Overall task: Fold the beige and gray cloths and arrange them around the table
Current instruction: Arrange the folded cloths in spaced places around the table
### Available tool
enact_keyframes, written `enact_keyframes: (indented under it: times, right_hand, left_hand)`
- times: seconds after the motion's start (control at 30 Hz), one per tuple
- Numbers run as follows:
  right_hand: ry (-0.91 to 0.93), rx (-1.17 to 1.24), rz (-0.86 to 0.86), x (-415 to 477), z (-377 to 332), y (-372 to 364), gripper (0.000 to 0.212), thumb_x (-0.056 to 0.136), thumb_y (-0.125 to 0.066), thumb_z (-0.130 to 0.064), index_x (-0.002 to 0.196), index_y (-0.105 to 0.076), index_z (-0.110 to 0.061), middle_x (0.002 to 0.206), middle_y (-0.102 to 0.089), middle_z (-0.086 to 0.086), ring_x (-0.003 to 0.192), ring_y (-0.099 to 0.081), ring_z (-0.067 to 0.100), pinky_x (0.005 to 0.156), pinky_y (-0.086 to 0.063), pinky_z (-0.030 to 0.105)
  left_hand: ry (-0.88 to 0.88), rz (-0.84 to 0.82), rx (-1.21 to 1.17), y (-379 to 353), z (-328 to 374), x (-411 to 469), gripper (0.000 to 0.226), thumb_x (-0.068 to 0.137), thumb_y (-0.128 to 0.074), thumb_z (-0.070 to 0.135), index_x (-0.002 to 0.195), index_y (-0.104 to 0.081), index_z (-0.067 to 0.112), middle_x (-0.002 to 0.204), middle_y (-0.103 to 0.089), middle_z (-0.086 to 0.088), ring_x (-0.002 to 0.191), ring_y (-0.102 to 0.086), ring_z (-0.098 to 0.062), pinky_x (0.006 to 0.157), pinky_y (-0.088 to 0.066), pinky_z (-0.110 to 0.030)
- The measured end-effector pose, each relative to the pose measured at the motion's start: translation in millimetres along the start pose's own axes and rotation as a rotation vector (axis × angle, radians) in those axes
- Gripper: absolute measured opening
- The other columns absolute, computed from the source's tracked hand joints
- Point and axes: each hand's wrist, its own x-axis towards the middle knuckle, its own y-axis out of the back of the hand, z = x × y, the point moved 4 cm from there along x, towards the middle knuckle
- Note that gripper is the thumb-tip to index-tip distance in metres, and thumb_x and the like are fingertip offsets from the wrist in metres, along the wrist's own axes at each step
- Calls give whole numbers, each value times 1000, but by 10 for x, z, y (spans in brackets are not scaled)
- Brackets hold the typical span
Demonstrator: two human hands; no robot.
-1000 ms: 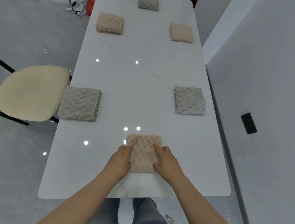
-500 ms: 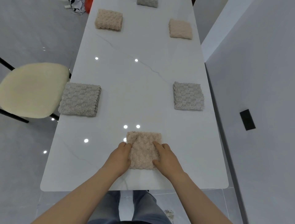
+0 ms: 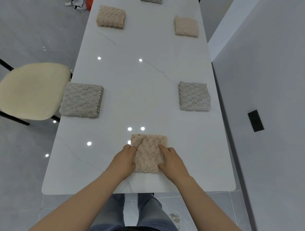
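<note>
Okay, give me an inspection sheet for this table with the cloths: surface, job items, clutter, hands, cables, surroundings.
Surface: white veined table, glossy, with lamp reflections.
Job's things: near beige cloth folded at the near end; left gray cloth and right gray cloth folded at the mid edges; far left beige cloth and far right beige cloth folded further on; far gray cloth cut off by the frame.
Clutter: small heap on the floor by the far left corner, too small to identify.
Grippers: left hand grips the near beige cloth's left edge; right hand presses its right side.
Cables: nothing seen.
Surroundings: cream chair at the left side; white wall on the right with a black plate.
</note>
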Motion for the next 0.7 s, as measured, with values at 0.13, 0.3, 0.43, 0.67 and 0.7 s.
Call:
enact_keyframes:
  times: [0.13,0.3,0.43,0.67,0.7]
  right_hand:
    - [5,-13,-5,-19,12,-1,71,90,-54,-17,151,-19,-27,129,-42,5,104,-51,16,81,-41,18]
    - [-1,-5,-15,-50,10,-21,72,90,-54,-16,151,-18,-27,131,-41,5,103,-52,16,79,-40,18]
    - [-7,-3,-23,-72,17,-26,72,90,-54,-16,151,-18,-27,132,-40,5,105,-52,17,82,-42,20]
    - [-7,-19,-28,-88,11,-7,72,90,-54,-18,151,-18,-27,131,-40,5,104,-53,18,83,-44,22]
    - [-7,-22,-30,-88,6,1,71,90,-54,-18,151,-18,-27,131,-40,5,104,-53,18,84,-44,22]
  left_hand:
    - [12,-13,-1,-19,9,-15,41,85,-52,7,126,-47,11,112,-47,-7,88,-53,-19,73,-45,-26]
    - [11,-14,-23,-32,10,-44,42,83,-51,4,124,-49,10,112,-47,-8,90,-55,-22,74,-46,-28]
    - [10,-18,-27,-48,9,-71,41,83,-51,5,124,-49,11,110,-47,-6,88,-54,-20,73,-46,-27]
    - [7,-21,-51,-42,25,-111,59,85,-51,7,140,-33,19,102,-41,0,79,-50,-16,59,-37,-16]
    - [12,-24,-53,-41,25,-114,65,85,-51,8,144,-27,20,102,-41,0,79,-51,-16,60,-38,-16]
